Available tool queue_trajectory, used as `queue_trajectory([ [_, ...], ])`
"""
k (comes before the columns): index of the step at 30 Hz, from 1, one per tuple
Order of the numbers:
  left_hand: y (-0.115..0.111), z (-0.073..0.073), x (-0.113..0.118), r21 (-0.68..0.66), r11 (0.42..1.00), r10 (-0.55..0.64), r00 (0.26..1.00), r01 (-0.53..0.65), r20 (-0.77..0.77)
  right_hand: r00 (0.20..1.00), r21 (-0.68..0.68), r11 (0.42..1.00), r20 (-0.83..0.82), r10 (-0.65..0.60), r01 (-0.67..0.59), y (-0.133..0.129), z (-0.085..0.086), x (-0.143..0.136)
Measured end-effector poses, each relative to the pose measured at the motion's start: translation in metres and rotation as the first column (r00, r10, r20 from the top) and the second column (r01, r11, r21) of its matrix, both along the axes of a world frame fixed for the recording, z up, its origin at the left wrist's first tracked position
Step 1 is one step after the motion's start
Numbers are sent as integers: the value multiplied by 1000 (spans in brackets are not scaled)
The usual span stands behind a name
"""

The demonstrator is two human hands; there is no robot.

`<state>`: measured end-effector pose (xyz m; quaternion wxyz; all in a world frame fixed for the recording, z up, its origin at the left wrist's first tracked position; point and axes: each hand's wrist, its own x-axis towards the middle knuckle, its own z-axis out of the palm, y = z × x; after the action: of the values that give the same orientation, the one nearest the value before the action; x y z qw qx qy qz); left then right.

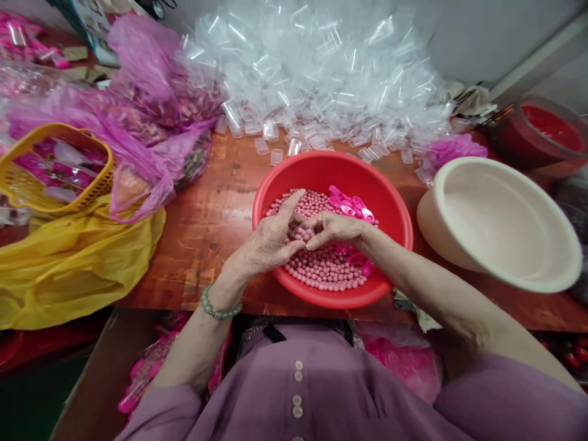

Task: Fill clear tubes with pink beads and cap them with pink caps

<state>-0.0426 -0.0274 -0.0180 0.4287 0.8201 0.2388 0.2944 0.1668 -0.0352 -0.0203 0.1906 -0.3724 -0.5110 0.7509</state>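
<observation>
The pink beads [328, 272] were spread over the bottom of a red basin [376, 177], and a small cluster of them was cupped in the hollow of the left hand [271, 239], whose thumb and forefinger were held well apart. The right hand [337, 228] was bent inward against it, its thumb and fingers brought close together; whether a bead was pinched there could not be told. Glossy bright-pink pieces [351, 205] were gathered among the beads at the right side of the basin. A green bracelet [219, 312] was worn on the left wrist. The basin was set near the front edge of a reddish-brown table [197, 245]. Behind it, clear plastic pieces [316, 67] were piled high. To the right, a cream basin [509, 226] was placed, with a red container [554, 128] behind it. To the left, a yellow basket [94, 197] was seen between a purple bag [142, 55] and a yellow bag [82, 263].
</observation>
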Motion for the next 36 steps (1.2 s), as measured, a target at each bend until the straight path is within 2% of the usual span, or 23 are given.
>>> queue_trajectory([
  [3,1,-2,-1,-17,996,87,994,-86,64,997,29,998,-37,-61,62,3,2,-1],
  [5,1,-1,-2,28,988,148,986,-150,79,995,71,993,-35,-94,96,4,4,-1],
  [7,2,2,0,97,984,143,989,-147,48,993,112,987,-21,-117,119,4,7,-3],
  [9,2,5,3,111,989,100,995,-101,19,992,147,981,1,-130,128,4,9,-6],
  [11,3,8,6,23,996,80,996,-81,40,989,174,974,4,-148,145,2,12,-9],
  [14,4,10,8,-208,974,111,988,-86,111,980,209,958,-22,-196,197,-2,17,-13],
  [17,2,10,10,-415,905,177,969,-92,172,979,249,947,-7,-205,200,-5,23,-15],
  [20,-1,10,13,-610,791,284,910,-45,302,973,354,918,74,-219,180,-7,27,-12],
  [22,-3,8,16,-662,749,327,869,1,371,961,446,881,137,-240,156,-9,28,-6],
  [24,-3,7,18,-655,756,340,857,-4,387,941,519,848,221,-254,107,-10,29,0],
  [28,-6,5,19,-688,725,352,860,-1,370,846,643,765,391,-362,30,-14,30,11],
  [32,-13,4,19,-702,703,268,875,109,404,621,734,669,580,-527,-118,-17,32,20],
  [34,-15,3,20,-705,699,273,868,116,414,503,707,674,672,-544,-216,-19,34,24],
  [36,-16,3,22,-711,696,280,874,101,398,433,654,699,741,-514,-289,-20,34,28],
])
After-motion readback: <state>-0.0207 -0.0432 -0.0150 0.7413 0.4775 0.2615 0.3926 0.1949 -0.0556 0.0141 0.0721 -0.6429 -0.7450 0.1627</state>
